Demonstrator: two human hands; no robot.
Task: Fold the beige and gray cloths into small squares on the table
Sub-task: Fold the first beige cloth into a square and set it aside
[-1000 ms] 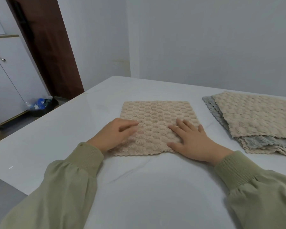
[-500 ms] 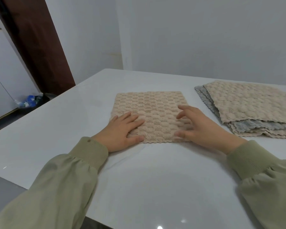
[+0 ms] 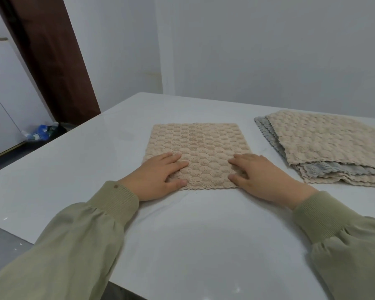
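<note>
Beige waffle-textured cloth [image 3: 195, 148] flat on the white surface [image 3: 74, 180], squarish, scalloped near edge toward the camera. Palm-down on its near corners, left hand [image 3: 156, 178] and right hand [image 3: 262, 178], fingers straight, pressing, gripping nothing. To the right, apart from it, a stack of beige and gray cloths [image 3: 325, 144] lying flat.

Home: white cabinets [image 3: 2, 100], brown door [image 3: 52, 61]
</note>
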